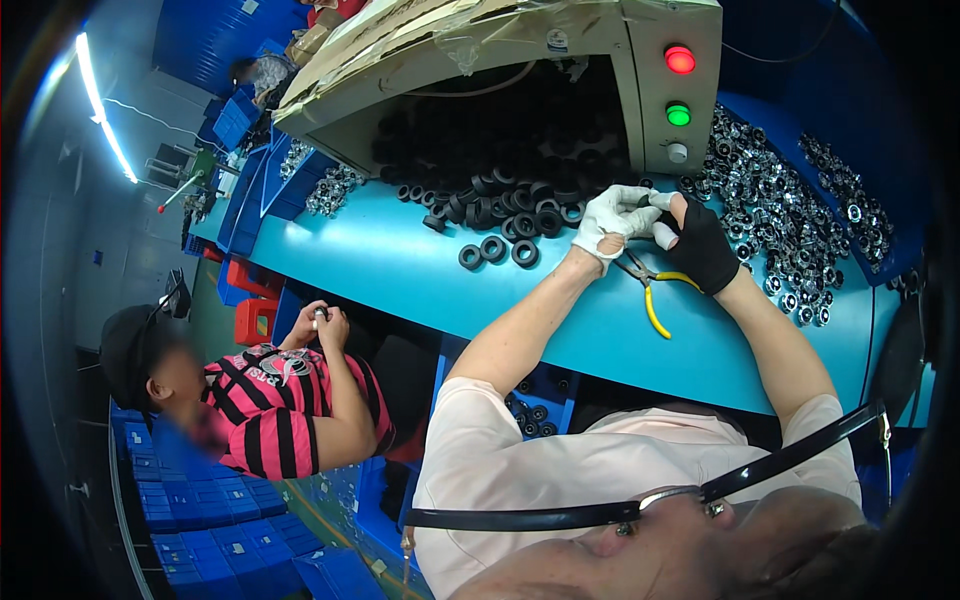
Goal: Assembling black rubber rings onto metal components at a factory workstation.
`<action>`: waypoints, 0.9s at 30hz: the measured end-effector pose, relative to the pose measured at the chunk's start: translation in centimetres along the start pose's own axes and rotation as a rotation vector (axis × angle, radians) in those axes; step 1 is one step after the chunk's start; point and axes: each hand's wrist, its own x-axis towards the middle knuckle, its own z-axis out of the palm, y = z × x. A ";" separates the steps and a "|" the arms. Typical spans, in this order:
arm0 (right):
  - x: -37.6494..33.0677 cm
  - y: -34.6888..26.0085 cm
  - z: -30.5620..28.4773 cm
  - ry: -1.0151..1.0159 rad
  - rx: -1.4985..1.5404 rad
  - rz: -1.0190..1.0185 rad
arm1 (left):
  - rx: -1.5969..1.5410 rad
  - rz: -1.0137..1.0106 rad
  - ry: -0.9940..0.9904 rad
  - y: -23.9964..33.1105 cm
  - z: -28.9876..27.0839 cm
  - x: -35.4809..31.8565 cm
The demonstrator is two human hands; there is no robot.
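My left hand (pixel 610 224), in a white glove, and my right hand (pixel 706 250), in a black glove with fingertips exposed, meet above the teal table (pixel 480 300). Their fingers are pinched together around something small and dark that they mostly cover; I cannot make out what it is. Just under them lie pliers with yellow handles (pixel 652 308), jaws toward my left wrist. Black rings (pixel 482 212) spill out to the left of my hands. On the right, shiny metal round parts (pixel 775 210) are heaped near my right hand.
A beige open-fronted machine (pixel 648 90) stands behind my hands, with a red light (pixel 680 59), a green light (pixel 678 114) and a knob (pixel 677 153). Below the table edge is a blue bin (pixel 562 420) of dark round parts. A person in a striped shirt (pixel 270 430) sits at left.
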 end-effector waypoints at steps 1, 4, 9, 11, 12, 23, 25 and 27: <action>0.0 0.0 0.0 0.000 0.001 0.002 | 0.040 0.014 0.022 -0.1 0.1 0.0; 0.6 -1.6 -0.6 0.080 0.084 0.045 | 0.162 0.050 0.014 0.4 0.2 -0.1; 0.6 -0.2 -0.6 0.015 0.091 0.015 | 0.368 0.242 0.004 -0.1 0.5 -0.4; 0.5 0.2 -0.9 -0.121 0.078 0.110 | 0.156 0.210 -0.032 -0.3 0.7 -0.6; 0.4 0.2 -1.0 -0.122 0.081 0.112 | 0.156 0.207 -0.031 -0.1 0.7 -0.7; 0.4 0.5 0.1 -0.021 0.348 0.291 | 0.418 0.240 0.080 -0.5 1.0 -0.7; 0.4 0.3 0.3 0.026 0.271 0.214 | 0.296 0.220 0.069 -0.5 1.1 -0.9; 0.4 -0.2 -0.1 -0.005 0.308 0.254 | 0.417 0.266 0.084 -0.7 1.0 -0.9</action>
